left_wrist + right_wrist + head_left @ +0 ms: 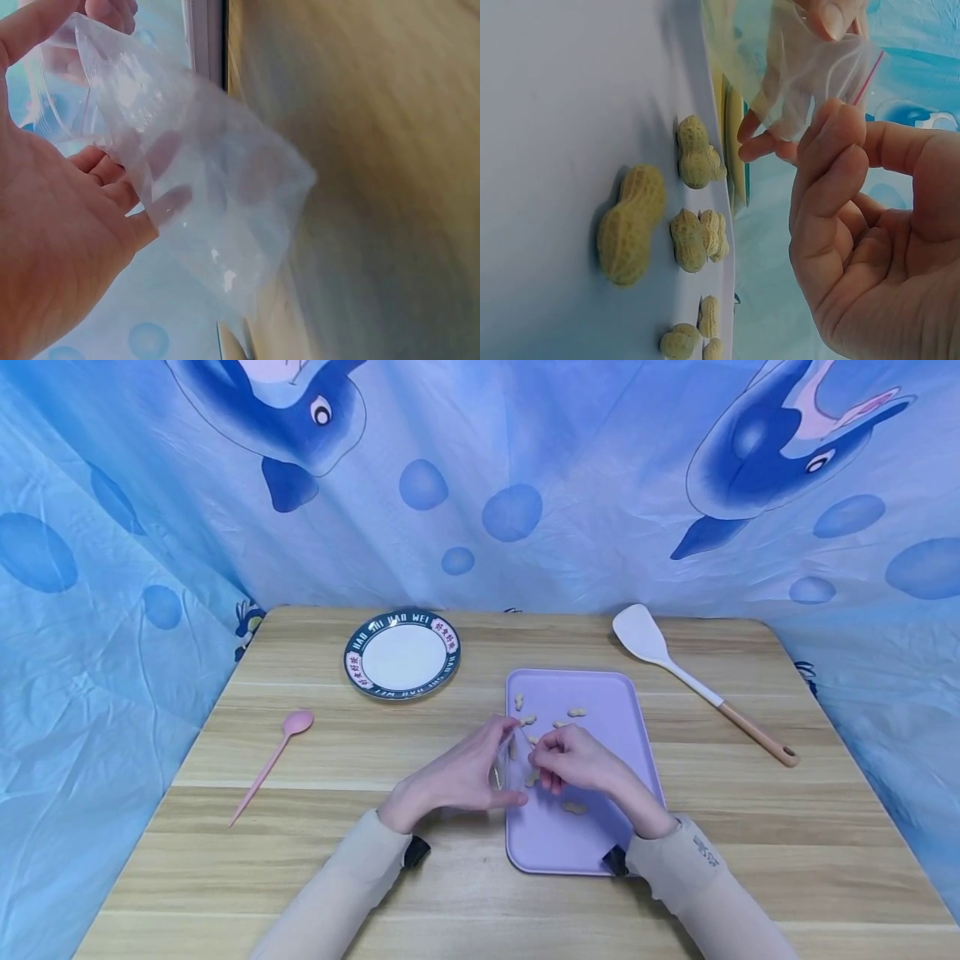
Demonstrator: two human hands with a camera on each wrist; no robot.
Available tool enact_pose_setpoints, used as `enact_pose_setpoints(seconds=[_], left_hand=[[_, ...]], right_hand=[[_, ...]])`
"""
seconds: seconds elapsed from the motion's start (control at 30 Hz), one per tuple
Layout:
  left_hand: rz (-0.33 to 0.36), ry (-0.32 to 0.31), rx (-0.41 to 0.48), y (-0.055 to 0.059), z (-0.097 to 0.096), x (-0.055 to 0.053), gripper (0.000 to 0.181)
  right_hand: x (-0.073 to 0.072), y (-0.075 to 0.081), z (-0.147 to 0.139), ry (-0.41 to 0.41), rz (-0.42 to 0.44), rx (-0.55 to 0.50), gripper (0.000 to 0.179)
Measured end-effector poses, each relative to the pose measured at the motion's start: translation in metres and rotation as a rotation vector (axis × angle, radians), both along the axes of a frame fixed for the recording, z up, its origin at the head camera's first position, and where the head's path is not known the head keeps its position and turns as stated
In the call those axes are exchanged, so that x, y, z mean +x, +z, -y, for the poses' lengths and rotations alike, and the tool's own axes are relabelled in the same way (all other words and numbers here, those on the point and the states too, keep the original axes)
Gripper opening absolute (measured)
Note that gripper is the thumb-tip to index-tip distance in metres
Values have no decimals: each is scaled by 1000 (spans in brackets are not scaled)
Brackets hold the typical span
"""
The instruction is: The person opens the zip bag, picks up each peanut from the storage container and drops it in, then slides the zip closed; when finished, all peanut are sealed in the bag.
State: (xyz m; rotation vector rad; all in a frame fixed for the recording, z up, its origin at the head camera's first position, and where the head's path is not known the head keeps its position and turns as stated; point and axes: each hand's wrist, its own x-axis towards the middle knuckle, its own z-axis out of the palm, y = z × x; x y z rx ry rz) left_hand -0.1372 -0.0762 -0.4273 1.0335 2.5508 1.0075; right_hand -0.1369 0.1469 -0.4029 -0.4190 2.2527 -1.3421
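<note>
Gripping a clear plastic bag [217,180], the left hand [468,770] sets its thumb and fingers wide apart around it, while the right hand [581,760], its fingers curled in a narrow pinch, holds the bag's edge near a thin pink line, as I watch from a distance. The bag is at the left edge of a lilac tray [558,847], which lies right of the middle of the wooden worktop [450,910]. Peanuts [630,229] in their shells are scattered on the tray, several near its left edge; my right-wrist feed shows them apart from the curled fingers. Toward the worktop's left edge lies a pink spoon [270,763], its bowl pointing to the far side. By the far edge, left of the middle, I see a plate [403,657] with a white centre and a dark, lettered rim. A white spatula [697,685] lies aslant, its head near the far edge, its wooden handle toward the right edge. Blue fabric [555,568] printed with sea creatures hangs behind the worktop.
</note>
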Motion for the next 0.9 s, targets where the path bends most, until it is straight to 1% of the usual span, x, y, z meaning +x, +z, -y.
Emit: enact_pose_setpoints(seconds=[0.13,0.33,0.5,0.6,0.73,0.83,0.9], left_hand=[[-22,-3,17,1,2,-1,97],[-12,1,21,0,3,-3,96],[-22,8,26,0,5,-5,95],[-21,11,29,-1,7,-5,95],[-4,13,52,1,9,-5,95],[13,12,60,3,10,-5,96],[27,11,53,5,11,-5,94]], right_hand=[[-1,-1,-2,15,-2,5,25],[-2,1,-6,34,-7,24,29],[-6,7,-16,-9,-30,50,29],[-9,12,-24,-55,-26,39,30],[-13,20,-38,-105,4,-8,33],[-14,25,-50,-99,-4,-14,31],[-14,29,-56,-66,-50,26,27]])
